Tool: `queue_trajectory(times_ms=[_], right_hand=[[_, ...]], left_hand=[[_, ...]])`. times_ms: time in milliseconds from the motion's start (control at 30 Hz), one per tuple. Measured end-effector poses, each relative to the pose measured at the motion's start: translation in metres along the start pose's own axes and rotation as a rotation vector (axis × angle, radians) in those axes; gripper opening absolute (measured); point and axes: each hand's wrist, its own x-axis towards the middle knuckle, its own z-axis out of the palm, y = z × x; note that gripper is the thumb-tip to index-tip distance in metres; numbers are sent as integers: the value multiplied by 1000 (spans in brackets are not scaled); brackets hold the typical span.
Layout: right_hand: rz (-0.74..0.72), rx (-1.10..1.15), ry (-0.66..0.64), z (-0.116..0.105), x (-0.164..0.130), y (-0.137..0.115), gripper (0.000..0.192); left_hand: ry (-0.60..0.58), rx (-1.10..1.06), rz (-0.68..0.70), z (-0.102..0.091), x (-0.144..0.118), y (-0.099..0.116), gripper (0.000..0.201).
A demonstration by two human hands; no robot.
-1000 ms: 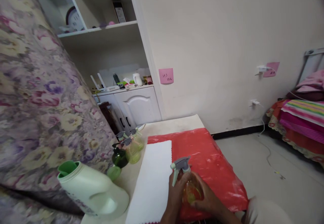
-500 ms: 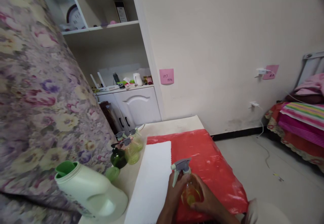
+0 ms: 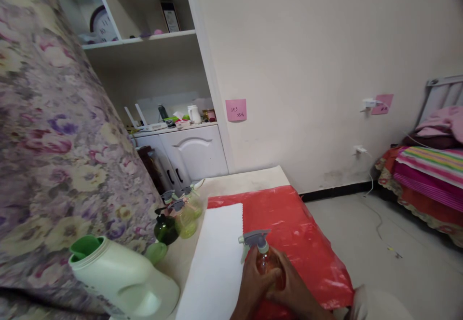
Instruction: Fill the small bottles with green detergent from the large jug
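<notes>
A clear spray bottle with a grey and pale green trigger head is held over the red plastic sheet. My left hand is wrapped around its left side, below the trigger. Around the right side curl the fingers of my right hand. Both hands are closed on the bottle and cover much of its lower body. The nozzle points left, toward a white sheet with a scalloped edge.
At the left stand a large pale green jug, a green cap, a dark green pump bottle and several spray bottles. A floral curtain hangs beside them. Behind are a white cabinet and the wall; a bed is at right.
Both hands have shifted their hold on the spray bottle, with the left thumb now across its front. The bottle has turned and moved slightly left and down. The view has shifted slightly.
</notes>
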Motion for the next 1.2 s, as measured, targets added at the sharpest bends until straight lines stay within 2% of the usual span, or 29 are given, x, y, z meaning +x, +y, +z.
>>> queue_trajectory(times_ms=[133,267,400,500,567,733,833,933,1100,1200], right_hand=[[80,-45,35,-15,3,-7,83],[48,-109,165,-28,16,-31,46],[9,-184,188,-17,33,-61,32],[-5,-192,162,-5,40,-72,22],[-14,-168,139,-2,42,-75,20],[-43,-119,6,-8,45,-84,23],[-55,-91,-90,-15,46,-95,25],[-30,-2,-155,-20,46,-104,30],[29,71,-136,-21,41,-114,33],[35,71,-159,-22,39,-116,32]], left_hand=[[27,62,21,-6,3,-7,53],[95,230,68,-9,3,-7,53],[66,319,165,-1,-5,7,41],[25,305,194,2,-12,16,36],[2,272,176,0,-15,16,37],[-32,161,23,-12,-18,13,57],[-88,40,43,-15,-21,20,55],[-147,29,93,-17,-23,29,52],[-140,87,104,-17,-23,33,50],[-121,126,102,-17,-24,31,41]])
